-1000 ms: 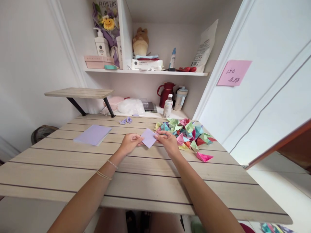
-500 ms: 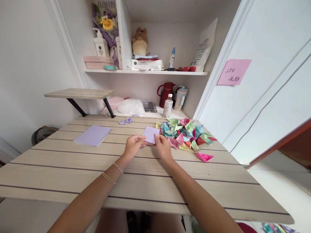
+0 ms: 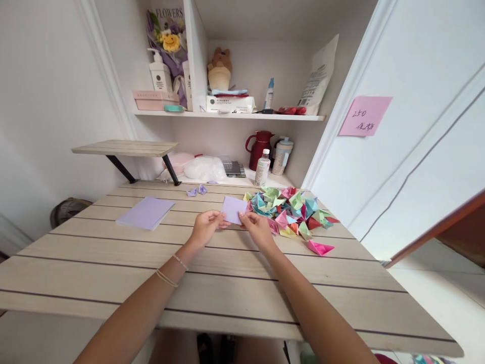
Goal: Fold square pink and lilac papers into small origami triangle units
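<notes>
A small square of folded purple paper (image 3: 232, 208) is held up between my two hands, above the middle of the table. My left hand (image 3: 208, 224) pinches its lower left corner between thumb and fingers. At the lower right edge, my right hand (image 3: 258, 228) grips it with the thumb in front. To the right lies a heap of folded paper boats (image 3: 291, 210) in many colours, with one bright pink boat (image 3: 320, 247) apart in front. Two small purple paper boats (image 3: 197, 190) sit behind my left hand. A stack of purple paper sheets (image 3: 147, 212) rests at the left.
The slatted wooden table (image 3: 227, 288) carries a small raised shelf (image 3: 127, 147) at its back left. Behind it stand a clear bottle (image 3: 262, 168), a dark red jug (image 3: 260, 146) and a patterned tumbler (image 3: 282, 156). A plastic bag (image 3: 204, 168) lies beside them.
Both hands still hold the purple paper, which has shifted very slightly to the left. My right thumb has slid a little left along its lower edge. The view has tilted slightly.
</notes>
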Available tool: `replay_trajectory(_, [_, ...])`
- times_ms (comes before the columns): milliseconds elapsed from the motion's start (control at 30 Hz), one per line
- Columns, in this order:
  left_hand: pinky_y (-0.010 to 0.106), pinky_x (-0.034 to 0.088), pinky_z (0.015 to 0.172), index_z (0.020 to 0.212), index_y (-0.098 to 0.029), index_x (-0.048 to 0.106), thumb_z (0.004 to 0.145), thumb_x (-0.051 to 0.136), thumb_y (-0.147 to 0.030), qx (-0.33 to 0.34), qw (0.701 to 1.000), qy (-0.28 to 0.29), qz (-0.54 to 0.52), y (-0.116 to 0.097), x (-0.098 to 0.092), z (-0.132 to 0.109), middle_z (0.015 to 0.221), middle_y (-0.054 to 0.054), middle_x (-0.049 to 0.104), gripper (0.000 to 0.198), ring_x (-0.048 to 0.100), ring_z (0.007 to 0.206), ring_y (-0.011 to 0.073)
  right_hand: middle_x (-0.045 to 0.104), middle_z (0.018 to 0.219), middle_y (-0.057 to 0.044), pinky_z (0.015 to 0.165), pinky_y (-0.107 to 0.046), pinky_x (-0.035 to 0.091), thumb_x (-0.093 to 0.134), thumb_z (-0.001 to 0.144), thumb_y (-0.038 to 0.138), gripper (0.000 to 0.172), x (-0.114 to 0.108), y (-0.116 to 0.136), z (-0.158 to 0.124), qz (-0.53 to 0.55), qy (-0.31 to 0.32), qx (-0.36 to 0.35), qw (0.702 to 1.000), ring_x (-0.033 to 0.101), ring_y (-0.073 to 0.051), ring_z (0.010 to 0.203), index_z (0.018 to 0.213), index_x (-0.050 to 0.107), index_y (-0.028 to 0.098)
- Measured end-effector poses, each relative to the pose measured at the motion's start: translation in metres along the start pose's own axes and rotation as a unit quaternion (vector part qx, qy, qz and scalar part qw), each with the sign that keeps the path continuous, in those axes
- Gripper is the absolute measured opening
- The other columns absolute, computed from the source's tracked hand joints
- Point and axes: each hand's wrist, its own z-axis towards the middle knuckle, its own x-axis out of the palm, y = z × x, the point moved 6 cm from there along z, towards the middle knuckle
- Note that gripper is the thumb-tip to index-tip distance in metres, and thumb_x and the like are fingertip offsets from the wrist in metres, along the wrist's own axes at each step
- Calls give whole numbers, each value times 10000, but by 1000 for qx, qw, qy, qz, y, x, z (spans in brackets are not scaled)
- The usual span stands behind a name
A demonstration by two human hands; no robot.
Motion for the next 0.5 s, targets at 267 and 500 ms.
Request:
replay_trajectory(267, [261, 510, 596, 691, -106, 630, 662, 658, -357, -23, 983, 148, 108, 2, 7, -1, 648, 71, 678, 254, 641, 607, 161, 639, 708, -37, 546, -247, 403, 490, 775, 458, 323, -19, 29, 3, -173, 25, -119, 977, 543, -148, 609, 753, 635, 171])
replay_trajectory(500, [267, 512, 619, 720, -105, 624, 692, 628, -376, -38, 970, 196, 140, 7, 15, -7, 636, 68, 668, 272, 643, 630, 159, 543, 606, 6, 495, -218, 339, 431, 818, 427, 317, -7, 29, -1, -206, 67, -132, 967, 453, -109, 533, 684, 560, 171])
